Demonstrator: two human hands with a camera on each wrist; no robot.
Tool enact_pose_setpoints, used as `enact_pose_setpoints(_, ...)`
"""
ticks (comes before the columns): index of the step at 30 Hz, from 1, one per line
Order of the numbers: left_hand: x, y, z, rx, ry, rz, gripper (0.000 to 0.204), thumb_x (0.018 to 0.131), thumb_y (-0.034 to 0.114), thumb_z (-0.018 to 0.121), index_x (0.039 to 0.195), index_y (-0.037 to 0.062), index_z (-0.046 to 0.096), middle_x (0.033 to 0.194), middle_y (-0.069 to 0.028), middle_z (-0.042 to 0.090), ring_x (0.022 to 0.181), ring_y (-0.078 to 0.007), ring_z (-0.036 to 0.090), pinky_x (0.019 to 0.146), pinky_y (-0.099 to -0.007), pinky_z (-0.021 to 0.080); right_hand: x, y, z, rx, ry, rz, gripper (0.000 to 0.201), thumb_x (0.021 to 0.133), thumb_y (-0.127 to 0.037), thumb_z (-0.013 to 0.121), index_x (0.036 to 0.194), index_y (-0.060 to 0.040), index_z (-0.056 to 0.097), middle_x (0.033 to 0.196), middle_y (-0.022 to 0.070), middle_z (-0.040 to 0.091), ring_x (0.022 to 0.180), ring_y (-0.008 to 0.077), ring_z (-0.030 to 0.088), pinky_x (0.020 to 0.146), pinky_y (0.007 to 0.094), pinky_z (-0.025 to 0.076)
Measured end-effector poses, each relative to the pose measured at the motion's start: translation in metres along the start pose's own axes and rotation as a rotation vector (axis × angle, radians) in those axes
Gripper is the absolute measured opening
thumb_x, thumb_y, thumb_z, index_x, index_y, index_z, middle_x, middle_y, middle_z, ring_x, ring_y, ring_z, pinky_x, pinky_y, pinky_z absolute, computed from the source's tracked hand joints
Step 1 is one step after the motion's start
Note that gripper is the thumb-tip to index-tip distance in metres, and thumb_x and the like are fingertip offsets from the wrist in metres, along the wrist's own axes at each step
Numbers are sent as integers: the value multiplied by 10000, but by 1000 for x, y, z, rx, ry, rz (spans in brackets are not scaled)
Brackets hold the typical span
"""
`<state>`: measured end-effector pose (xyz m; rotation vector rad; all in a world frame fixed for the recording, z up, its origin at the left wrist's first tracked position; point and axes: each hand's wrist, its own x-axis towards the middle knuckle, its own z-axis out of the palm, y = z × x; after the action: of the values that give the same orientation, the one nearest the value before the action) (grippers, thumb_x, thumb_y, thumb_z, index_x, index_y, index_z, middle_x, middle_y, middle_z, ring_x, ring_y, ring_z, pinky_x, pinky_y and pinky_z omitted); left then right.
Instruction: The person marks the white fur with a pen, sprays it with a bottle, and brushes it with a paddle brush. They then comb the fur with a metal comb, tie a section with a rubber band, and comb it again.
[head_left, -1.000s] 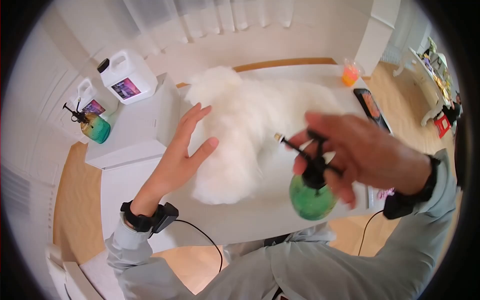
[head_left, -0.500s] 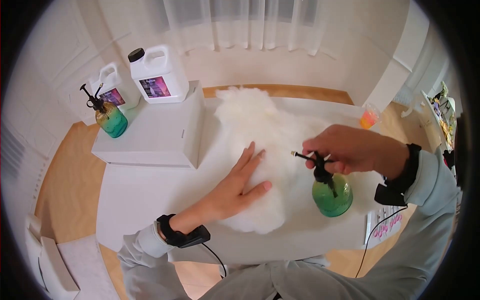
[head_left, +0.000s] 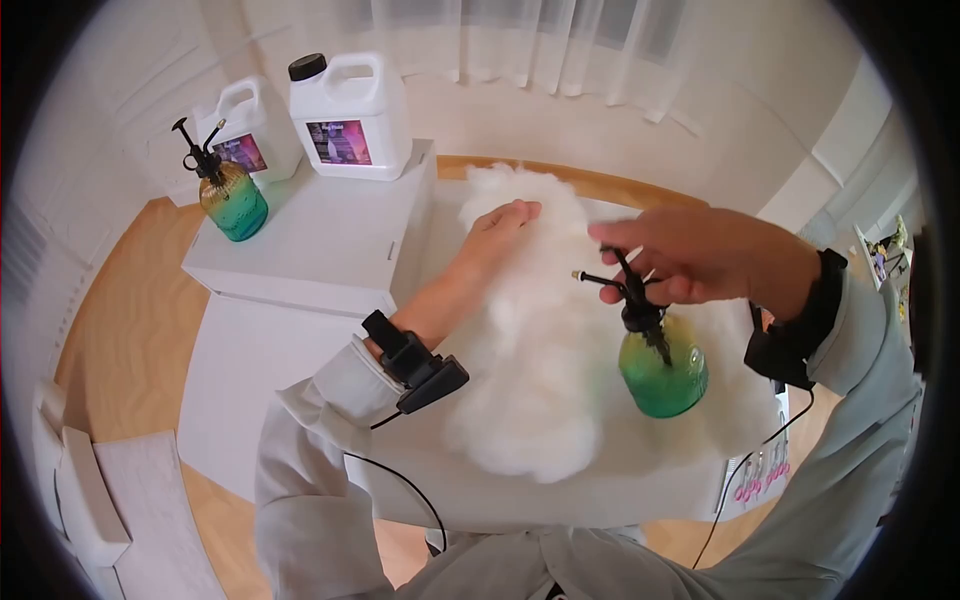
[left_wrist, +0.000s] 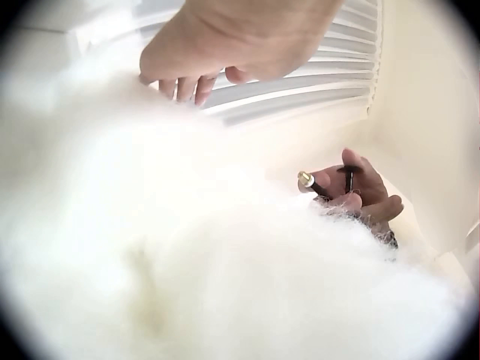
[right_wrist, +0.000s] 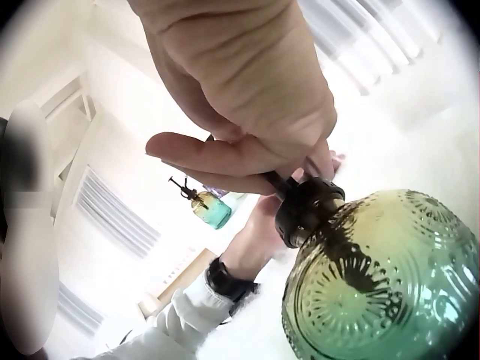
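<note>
A big, fluffy white furry form (head_left: 530, 400) lies lengthwise on the white table (head_left: 270, 380); its head and legs do not show. Over its far part lies my left hand (head_left: 500, 230), fingers extended at the fur; they reach past its edge in the left wrist view. My right hand (head_left: 715, 255) grips a green-and-yellow glass spray bottle (head_left: 665, 375) by its black pump head, to the right of the fur. The brass-tipped nozzle (head_left: 577, 275) points left toward it. Embossed patterns show on the glass bottle (right_wrist: 382, 277) in the right wrist view.
On a white box (head_left: 310, 240) at the left stand a second spray bottle (head_left: 235, 205) and two white jugs, the nearer jug (head_left: 350, 120) with a black cap. A sheet with pink lettering (head_left: 762, 482) lies at the right front edge. Curtains (head_left: 540, 45) hang behind.
My left hand has moved away from me along the fur to its far part. My right hand still holds the spray bottle, its upper fingers now more lifted. The head view has shifted.
</note>
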<state>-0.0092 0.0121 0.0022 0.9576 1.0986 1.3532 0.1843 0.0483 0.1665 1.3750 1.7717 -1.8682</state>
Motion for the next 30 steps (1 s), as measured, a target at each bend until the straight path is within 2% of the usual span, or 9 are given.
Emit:
enact_pose_setpoints(4, -8, 1, -3, -42, 1, -74, 528, 1019, 413, 406, 1342, 11, 514, 1422, -98, 481, 1372, -202, 355, 1147, -338, 229, -4, -27, 17, 58, 165, -34, 445, 916, -453, 620, 922, -22, 512, 880, 170, 631, 414, 38, 356, 349, 170, 303)
enact_pose_setpoints(7, -13, 4, -8, 47, 31, -70, 530, 1019, 415, 400, 1344, 12, 513, 1442, -97, 459, 1377, -204, 342, 1145, -347, 232, 7, -25, 13, -38, 10, -12, 375, 887, -316, 668, 960, 30, 541, 909, 175, 632, 449, 43, 425, 364, 171, 347)
enact_pose_setpoints(12, -16, 0, -15, 135, 34, -58, 495, 1017, 401, 418, 1345, 46, 522, 1441, -94, 459, 1380, -202, 331, 1141, -354, 223, 3, -13, 6, 6, -15, 14, 363, 884, -316, 658, 956, 14, 524, 898, 175, 632, 446, 43, 424, 367, 192, 327)
enact_pose_setpoints(14, -14, -9, -19, 228, 9, 44, 430, 1013, 356, 459, 1335, 81, 533, 1417, -88, 486, 1377, -205, 345, 1135, -347, 231, -4, -7, 5, 173, 369, -135, 385, 888, -340, 648, 987, 2, 503, 917, 166, 622, 436, 34, 416, 359, 172, 310)
enact_pose_setpoints(15, -13, -14, -20, 229, -8, 46, 430, 1013, 356, 459, 1335, 81, 533, 1417, -88, 486, 1377, -205, 345, 1135, -347, 231, -14, -13, -15, 211, 230, 51, 361, 899, -328, 628, 1026, -18, 492, 947, 162, 607, 432, 20, 410, 333, 148, 286)
enact_pose_setpoints(17, -14, -12, -13, 416, 6, 236, 385, 976, 313, 560, 1282, 80, 556, 1364, -106, 525, 1281, -223, 445, 1042, -329, 358, -26, 0, -27, 267, 245, 24, 321, 907, -301, 614, 1019, -28, 489, 960, 164, 602, 434, 13, 409, 322, 135, 275)
enact_pose_setpoints(21, -9, -2, 2, 548, -62, 305, 389, 969, 322, 569, 1292, 107, 547, 1351, -110, 533, 1261, -228, 461, 1033, -343, 370, -32, 36, -34, 467, 227, 89, 241, 928, -274, 589, 980, -89, 443, 966, 147, 601, 415, 5, 391, 296, 116, 286)
enact_pose_setpoints(23, 0, 3, 9, 566, -161, 279, 367, 997, 271, 528, 1321, 98, 540, 1374, -59, 533, 1331, -190, 417, 1112, -326, 284, -35, 46, -28, 557, 233, 149, 276, 923, -329, 606, 976, -111, 444, 963, 125, 606, 395, 11, 378, 290, 118, 289)
enact_pose_setpoints(30, 26, 13, 35, 690, -402, 247, 381, 1018, 325, 473, 1332, 119, 537, 1384, -69, 527, 1386, -221, 362, 1161, -387, 208, -48, 78, -37, 728, 259, 44, 331, 915, -292, 632, 981, -57, 409, 950, 136, 571, 476, 31, 428, 372, 111, 394)
